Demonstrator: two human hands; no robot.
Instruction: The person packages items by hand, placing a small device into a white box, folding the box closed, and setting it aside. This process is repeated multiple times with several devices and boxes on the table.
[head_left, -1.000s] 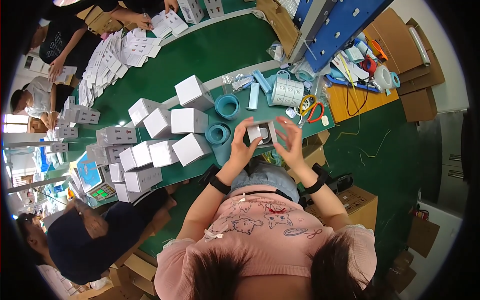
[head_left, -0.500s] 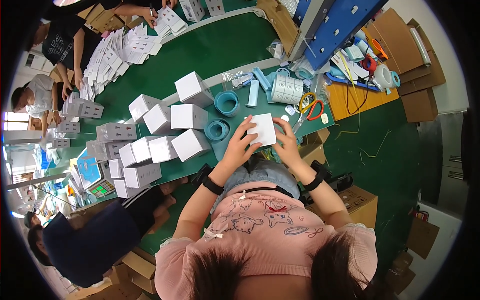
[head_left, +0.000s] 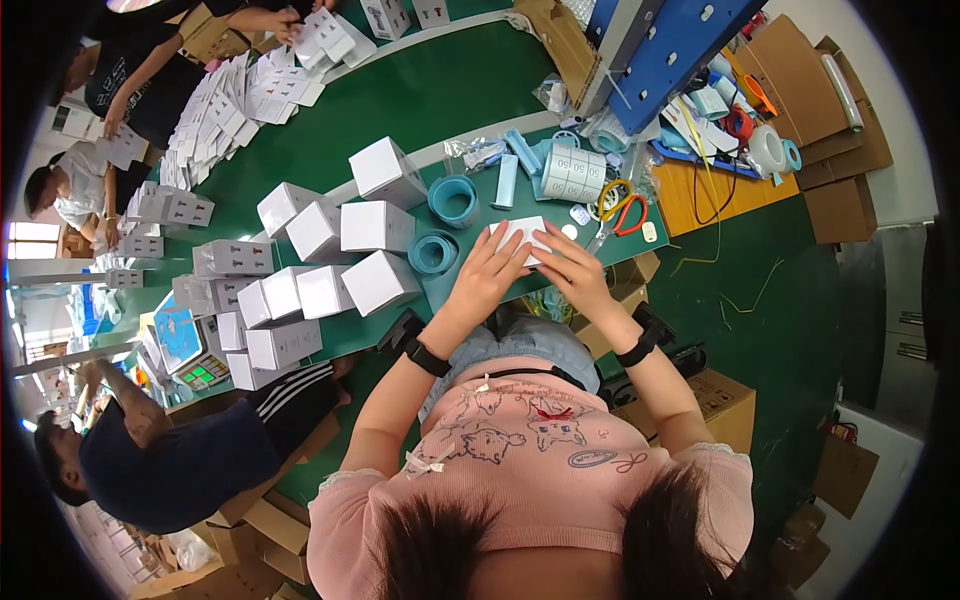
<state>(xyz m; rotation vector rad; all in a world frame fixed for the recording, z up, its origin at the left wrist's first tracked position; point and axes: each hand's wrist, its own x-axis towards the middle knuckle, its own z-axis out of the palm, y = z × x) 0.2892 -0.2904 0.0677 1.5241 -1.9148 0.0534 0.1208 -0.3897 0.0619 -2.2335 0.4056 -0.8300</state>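
Observation:
A small white box (head_left: 528, 228) rests at the near edge of the green table, partly covered by my fingers. My left hand (head_left: 486, 272) lies over its left side with fingers stretched across the top. From the right, my right hand (head_left: 578, 277) touches the top with extended fingers. Both thumbs are hard to make out. To the left stand a teal tape roll (head_left: 433, 254) and a second teal roll (head_left: 453, 201). Beyond the box is a roll of white labels (head_left: 573, 176); orange-handled scissors (head_left: 631, 217) lie to its right.
Several white boxes (head_left: 378, 227) stand in rows on the left. A blue perforated metal upright (head_left: 660, 60) rises at the far right, near a wooden table (head_left: 700, 205) with tools and tape. Several people work along the left, one sitting close by in dark clothes (head_left: 180, 465).
My hands have gone from gripping the box at its sides to lying over its top. The box sits slightly lower. The dark-clothed person at left has raised an arm.

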